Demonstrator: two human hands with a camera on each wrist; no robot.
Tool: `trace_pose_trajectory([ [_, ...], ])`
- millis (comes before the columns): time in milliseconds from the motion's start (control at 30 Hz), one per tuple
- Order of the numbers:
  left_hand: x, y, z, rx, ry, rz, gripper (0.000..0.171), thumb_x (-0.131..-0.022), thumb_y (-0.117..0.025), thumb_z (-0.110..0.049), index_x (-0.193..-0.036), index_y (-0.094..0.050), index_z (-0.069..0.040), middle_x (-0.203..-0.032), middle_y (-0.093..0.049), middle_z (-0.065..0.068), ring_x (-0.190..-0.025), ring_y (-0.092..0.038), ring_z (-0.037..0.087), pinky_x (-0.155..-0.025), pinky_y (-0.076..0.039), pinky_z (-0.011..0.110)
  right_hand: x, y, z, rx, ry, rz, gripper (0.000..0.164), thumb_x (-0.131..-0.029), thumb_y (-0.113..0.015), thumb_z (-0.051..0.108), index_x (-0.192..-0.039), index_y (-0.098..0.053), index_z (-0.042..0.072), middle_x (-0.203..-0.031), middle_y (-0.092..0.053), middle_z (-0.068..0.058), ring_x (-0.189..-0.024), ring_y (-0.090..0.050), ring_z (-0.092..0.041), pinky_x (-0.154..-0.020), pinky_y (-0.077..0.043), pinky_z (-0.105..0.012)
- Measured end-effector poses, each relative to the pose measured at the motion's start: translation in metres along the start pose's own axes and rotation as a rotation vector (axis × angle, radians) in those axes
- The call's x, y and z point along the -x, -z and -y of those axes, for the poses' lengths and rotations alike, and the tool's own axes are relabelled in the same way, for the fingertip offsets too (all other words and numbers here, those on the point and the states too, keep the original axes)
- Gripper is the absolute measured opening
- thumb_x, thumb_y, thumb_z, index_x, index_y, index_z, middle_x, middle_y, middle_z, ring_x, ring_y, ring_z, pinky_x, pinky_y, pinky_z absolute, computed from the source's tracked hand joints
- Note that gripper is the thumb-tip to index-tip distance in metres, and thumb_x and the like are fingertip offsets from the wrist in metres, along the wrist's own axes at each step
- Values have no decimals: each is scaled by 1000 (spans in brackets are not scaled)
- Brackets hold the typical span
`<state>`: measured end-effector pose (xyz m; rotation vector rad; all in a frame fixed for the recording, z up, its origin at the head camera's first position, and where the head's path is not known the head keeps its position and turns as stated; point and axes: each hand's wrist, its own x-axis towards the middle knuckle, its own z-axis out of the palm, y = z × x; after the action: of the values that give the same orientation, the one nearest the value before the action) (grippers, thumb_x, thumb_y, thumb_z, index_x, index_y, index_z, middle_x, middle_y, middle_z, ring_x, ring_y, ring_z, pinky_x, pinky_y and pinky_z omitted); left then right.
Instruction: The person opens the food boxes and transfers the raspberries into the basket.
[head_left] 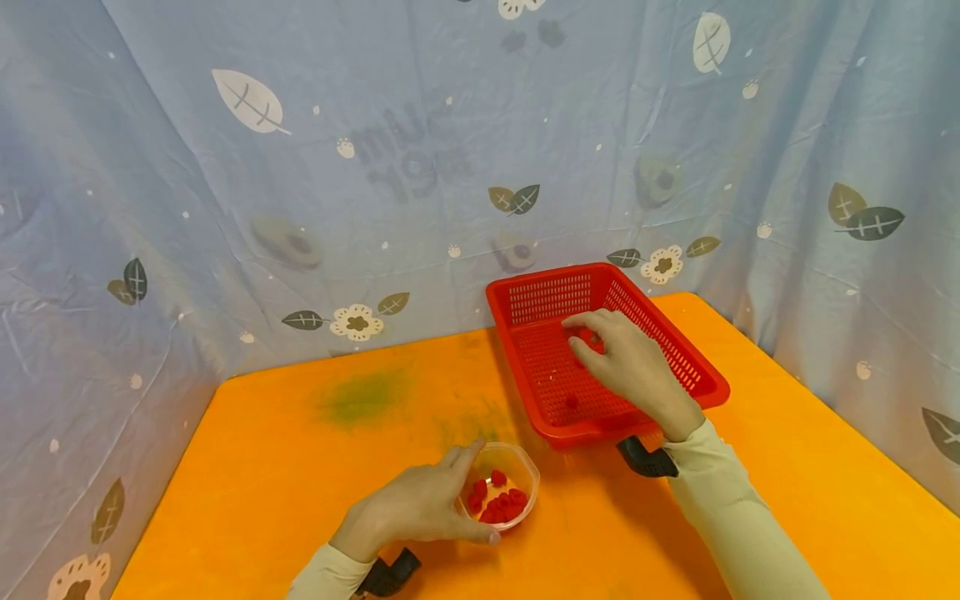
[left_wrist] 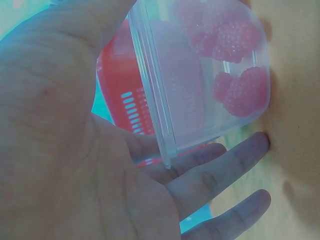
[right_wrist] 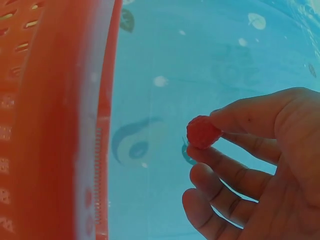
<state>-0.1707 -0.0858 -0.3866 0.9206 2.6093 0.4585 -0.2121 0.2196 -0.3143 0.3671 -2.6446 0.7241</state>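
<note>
My left hand (head_left: 416, 504) reaches around the left side of a clear plastic container (head_left: 536, 482), thumb in front and index finger near the far rim. The left wrist view shows its other fingers fairly straight beside the container wall; firm contact cannot be told. Several raspberries (left_wrist: 245, 92) lie inside the container. Over a red perforated basket (head_left: 555, 436), my right hand (head_left: 630, 362) is raised. In the right wrist view it pinches a raspberry (right_wrist: 201, 132) between thumb and fingertips. Another raspberry (head_left: 572, 401) lies on the basket floor; more red berries are partly hidden behind the right hand.
An orange tabletop (head_left: 277, 467) carries the container and the basket, which stands behind and to the right of it. A pale blue patterned curtain (head_left: 420, 125) encloses the back and sides. Black straps (head_left: 647, 458) sit at my wrists.
</note>
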Motion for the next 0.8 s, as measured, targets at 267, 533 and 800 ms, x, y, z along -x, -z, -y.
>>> trace_pose_trajectory([
  [267,-1,0,0,-7,2,4,120,-75,-70,-79,-164,-15,-18,-155,-45,11,-89,-69,11,-88,-57,40,-1,-1,-2,6,-16,23,27,-99,-64,22,-124,-69,15,-118,-68,-8,-101,-62,-29,-82,-55,-47],
  [533,0,0,0,-9,11,4,121,-75,-69,-79,-164,-16,-17,-155,-44,9,-95,-69,13,-91,-56,41,-2,-2,-3,7,-35,39,27,-99,-65,23,-124,-68,16,-118,-68,-7,-105,-62,-28,-84,-55,-48],
  [800,0,-1,1,-8,9,1,121,-75,-70,-79,-164,-16,-18,-152,-46,7,-90,-68,11,-88,-56,40,-3,-1,-5,6,-62,58,31,-99,-65,25,-127,-66,13,-119,-67,-8,-105,-62,-27,-85,-55,-48],
])
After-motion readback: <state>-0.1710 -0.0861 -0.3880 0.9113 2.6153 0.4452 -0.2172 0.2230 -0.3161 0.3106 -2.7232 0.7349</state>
